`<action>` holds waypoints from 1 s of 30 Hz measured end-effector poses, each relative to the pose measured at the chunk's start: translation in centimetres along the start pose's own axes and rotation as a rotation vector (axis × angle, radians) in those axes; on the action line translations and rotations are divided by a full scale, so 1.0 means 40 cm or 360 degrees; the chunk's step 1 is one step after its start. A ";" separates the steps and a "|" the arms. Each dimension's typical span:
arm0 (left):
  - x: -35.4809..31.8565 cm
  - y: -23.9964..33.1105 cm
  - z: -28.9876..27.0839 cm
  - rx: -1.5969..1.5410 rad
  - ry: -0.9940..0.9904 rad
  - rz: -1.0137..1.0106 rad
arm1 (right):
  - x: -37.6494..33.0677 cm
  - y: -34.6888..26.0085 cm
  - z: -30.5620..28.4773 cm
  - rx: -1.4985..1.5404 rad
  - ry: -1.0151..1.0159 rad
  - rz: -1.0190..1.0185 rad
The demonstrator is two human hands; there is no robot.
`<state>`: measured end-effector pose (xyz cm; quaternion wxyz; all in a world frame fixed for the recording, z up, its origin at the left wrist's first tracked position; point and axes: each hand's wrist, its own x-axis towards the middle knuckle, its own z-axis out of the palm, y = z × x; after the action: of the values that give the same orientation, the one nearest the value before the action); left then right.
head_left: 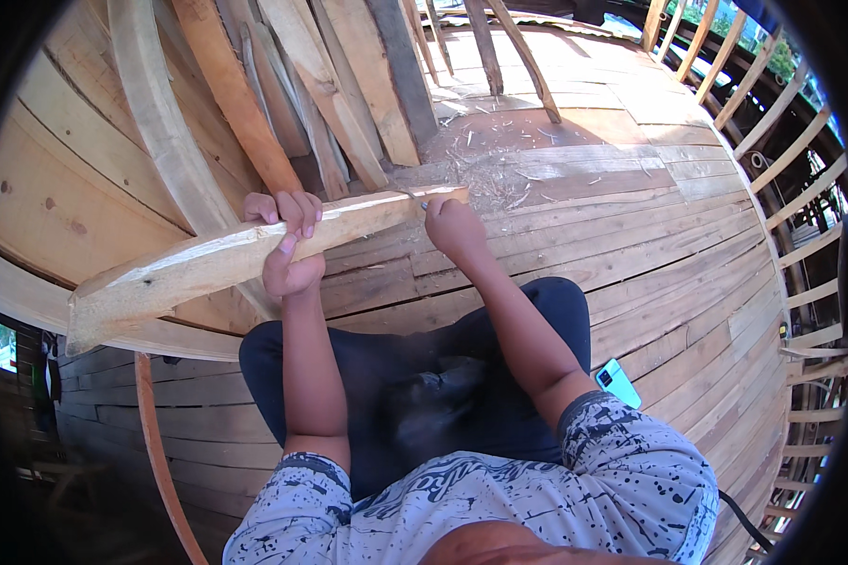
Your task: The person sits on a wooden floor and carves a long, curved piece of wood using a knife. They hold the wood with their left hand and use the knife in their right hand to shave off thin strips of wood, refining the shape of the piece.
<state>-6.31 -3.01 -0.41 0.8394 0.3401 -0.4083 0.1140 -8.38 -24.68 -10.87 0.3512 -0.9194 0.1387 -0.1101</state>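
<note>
A long, curved wooden plank point(193, 256) lies slantwise ahead of me, its upper edge pale and freshly cut. My left hand point(294, 243) is wrapped round the middle of it, fingers over the top and thumb on the near face. At the plank's right end, my right hand point(454, 226) is closed in a fist close to the upper edge. A small, slim tip shows at that fist's left side, against the wood; the rest is hidden in the palm, and its kind is too small to tell.
Several timber ribs and boards point(372, 75) lean at the upper left. Wood shavings point(485, 179) litter the plank floor point(650, 264) beyond my right hand. A light-blue phone point(618, 383) lies by my right knee. Slatted wooden railing point(808, 247) curves along the right.
</note>
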 end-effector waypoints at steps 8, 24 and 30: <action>0.015 0.010 0.074 0.0099 -0.0004 -0.0184 | -0.020 -0.045 -0.014 0.0133 0.0228 0.0193; -0.005 0.016 0.084 0.0204 0.0336 0.0130 | -0.032 -0.073 -0.013 0.0159 0.0021 -0.0012; -0.011 0.007 0.035 0.0346 0.0379 0.0263 | -0.156 -0.283 -0.065 0.0230 -0.0179 -0.0252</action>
<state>-7.58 -3.71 -0.02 0.8279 0.3782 -0.3178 0.2656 -13.01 -16.11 -1.97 0.4139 -0.9045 0.0375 -0.0954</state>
